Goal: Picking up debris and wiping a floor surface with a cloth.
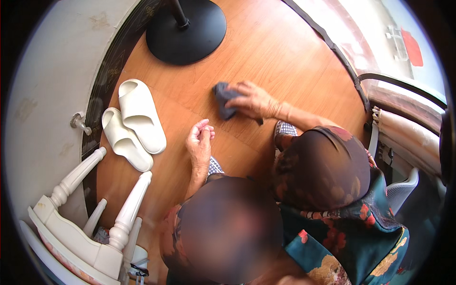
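Note:
A dark grey-blue cloth (225,101) lies bunched on the wood-look floor (245,140). My right hand (254,99) presses down on it from the right, fingers spread over the fabric and slightly blurred. A dark corner of material pokes out beneath the wrist. Lower and to the left, my left hand (200,140) hovers in front of my knee, its fingers loosely curled in towards the thumb, with nothing visible in them. Both my knees are covered in dark floral fabric, and checked shoes (286,128) show beyond them.
White slide sandals (142,117) lie left of my hands. A round black stand base (187,34) is ahead, near the wall. White turned legs of a tipped piece of furniture (130,210) jut up at lower left. A clear dark-edged curtain (335,46) borders the right.

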The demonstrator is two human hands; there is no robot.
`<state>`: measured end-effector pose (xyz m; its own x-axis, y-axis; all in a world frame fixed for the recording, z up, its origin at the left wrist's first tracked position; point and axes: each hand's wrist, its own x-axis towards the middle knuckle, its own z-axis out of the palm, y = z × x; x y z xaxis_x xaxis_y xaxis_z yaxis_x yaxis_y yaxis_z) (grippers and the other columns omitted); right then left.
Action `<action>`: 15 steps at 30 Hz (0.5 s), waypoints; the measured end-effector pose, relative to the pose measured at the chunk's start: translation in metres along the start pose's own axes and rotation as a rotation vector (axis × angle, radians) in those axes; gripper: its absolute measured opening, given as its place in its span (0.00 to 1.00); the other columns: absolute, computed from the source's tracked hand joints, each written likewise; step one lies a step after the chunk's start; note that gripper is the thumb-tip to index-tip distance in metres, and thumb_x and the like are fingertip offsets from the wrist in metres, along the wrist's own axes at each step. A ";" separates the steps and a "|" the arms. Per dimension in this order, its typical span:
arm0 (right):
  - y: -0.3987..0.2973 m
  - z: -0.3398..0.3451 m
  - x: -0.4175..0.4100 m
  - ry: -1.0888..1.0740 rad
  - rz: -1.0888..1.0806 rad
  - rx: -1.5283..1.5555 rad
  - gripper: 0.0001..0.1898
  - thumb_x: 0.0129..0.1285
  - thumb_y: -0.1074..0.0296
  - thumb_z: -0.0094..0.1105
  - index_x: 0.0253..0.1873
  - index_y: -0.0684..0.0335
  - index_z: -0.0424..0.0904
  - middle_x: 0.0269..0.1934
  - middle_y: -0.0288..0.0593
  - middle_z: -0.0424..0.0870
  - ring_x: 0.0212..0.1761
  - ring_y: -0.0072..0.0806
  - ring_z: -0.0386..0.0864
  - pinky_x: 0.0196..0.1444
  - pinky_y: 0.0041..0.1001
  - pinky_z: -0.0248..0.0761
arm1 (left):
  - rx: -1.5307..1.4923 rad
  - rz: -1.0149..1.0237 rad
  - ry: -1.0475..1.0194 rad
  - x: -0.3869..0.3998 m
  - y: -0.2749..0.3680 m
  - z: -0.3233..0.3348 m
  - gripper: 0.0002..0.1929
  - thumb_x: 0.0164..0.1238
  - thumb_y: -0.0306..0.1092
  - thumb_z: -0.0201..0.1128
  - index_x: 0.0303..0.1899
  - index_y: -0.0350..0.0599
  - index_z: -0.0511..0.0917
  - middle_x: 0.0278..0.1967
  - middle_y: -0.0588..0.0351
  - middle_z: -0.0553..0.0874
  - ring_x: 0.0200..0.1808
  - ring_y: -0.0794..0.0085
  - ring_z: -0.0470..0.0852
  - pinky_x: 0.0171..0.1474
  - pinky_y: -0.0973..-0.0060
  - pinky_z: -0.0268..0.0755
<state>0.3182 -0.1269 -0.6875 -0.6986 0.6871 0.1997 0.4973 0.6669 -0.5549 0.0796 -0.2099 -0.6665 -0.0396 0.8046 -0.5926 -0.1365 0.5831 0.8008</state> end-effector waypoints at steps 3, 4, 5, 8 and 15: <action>0.051 -0.038 0.029 0.184 0.047 -0.127 0.20 0.49 0.73 0.65 0.49 0.50 0.79 0.58 0.50 0.74 0.55 0.49 0.75 0.55 0.40 0.72 | 0.053 0.029 0.051 -0.010 0.006 -0.011 0.12 0.70 0.28 0.54 0.51 0.32 0.76 0.35 0.56 0.81 0.34 0.79 0.79 0.40 0.81 0.74; 0.086 -0.046 0.029 0.307 0.108 -0.063 0.20 0.51 0.72 0.65 0.51 0.52 0.79 0.57 0.52 0.75 0.55 0.52 0.74 0.56 0.41 0.71 | 0.051 0.024 0.034 -0.008 0.004 -0.009 0.12 0.70 0.28 0.54 0.51 0.32 0.76 0.35 0.56 0.81 0.34 0.79 0.79 0.40 0.81 0.74; 0.114 -0.057 0.031 0.395 0.186 -0.062 0.21 0.53 0.72 0.65 0.54 0.53 0.78 0.56 0.54 0.75 0.56 0.54 0.74 0.58 0.40 0.71 | 0.052 0.016 0.034 -0.006 -0.001 -0.009 0.12 0.70 0.28 0.54 0.51 0.32 0.76 0.35 0.57 0.81 0.34 0.79 0.78 0.40 0.81 0.74; 0.137 -0.077 0.058 0.245 0.632 -0.238 0.22 0.56 0.67 0.60 0.58 0.60 0.74 0.61 0.53 0.72 0.63 0.52 0.67 0.65 0.44 0.62 | 0.066 -0.011 0.070 -0.011 -0.002 -0.014 0.12 0.71 0.28 0.54 0.51 0.32 0.76 0.35 0.56 0.81 0.34 0.79 0.78 0.41 0.81 0.74; 0.050 -0.022 0.030 0.123 0.167 -0.303 0.19 0.52 0.68 0.65 0.50 0.47 0.80 0.59 0.45 0.71 0.53 0.47 0.71 0.55 0.38 0.71 | 0.065 -0.005 0.056 -0.013 -0.001 -0.012 0.13 0.71 0.28 0.54 0.51 0.32 0.75 0.36 0.56 0.81 0.36 0.79 0.79 0.41 0.81 0.74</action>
<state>0.3333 -0.0664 -0.6921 -0.5370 0.8110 0.2323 0.7419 0.5851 -0.3276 0.0682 -0.2221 -0.6603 -0.0949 0.7950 -0.5991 -0.0722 0.5948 0.8007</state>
